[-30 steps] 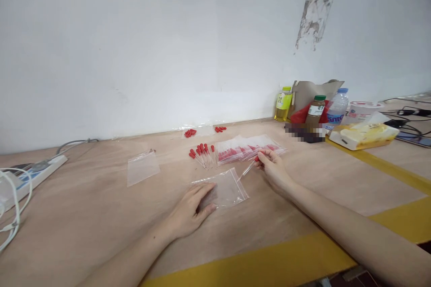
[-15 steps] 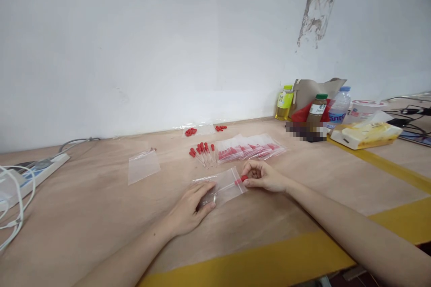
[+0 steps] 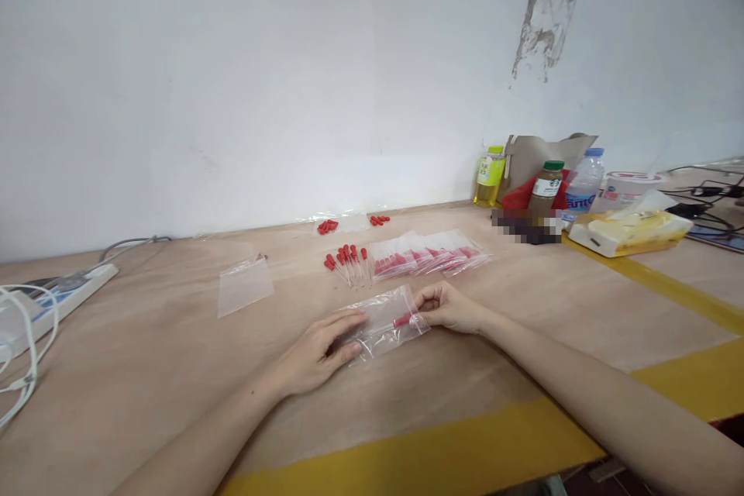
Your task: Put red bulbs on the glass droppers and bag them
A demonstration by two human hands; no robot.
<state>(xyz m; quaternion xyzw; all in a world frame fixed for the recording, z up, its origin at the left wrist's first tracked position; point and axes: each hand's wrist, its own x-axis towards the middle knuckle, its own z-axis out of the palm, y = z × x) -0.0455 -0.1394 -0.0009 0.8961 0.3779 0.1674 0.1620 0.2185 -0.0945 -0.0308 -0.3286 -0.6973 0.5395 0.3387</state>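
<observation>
**Open room near, clutter behind**

I see bare surface [image 3: 465, 372] before both hands. Behind them, loose droppers [image 3: 347, 262] and filled bags [image 3: 430, 257] block the way. An empty bag [image 3: 244, 285] lies left; bottles [image 3: 546, 186] crowd the right rear.

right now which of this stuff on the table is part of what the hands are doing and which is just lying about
In use:
- left hand pressing down the clear bag
- right hand at the bag's mouth
- red-capped dropper inside the bag
- loose droppers
- filled bags
- spare empty bag
- red caps

Lying about:
- drink bottles
- tissue pack
- power strip
</observation>
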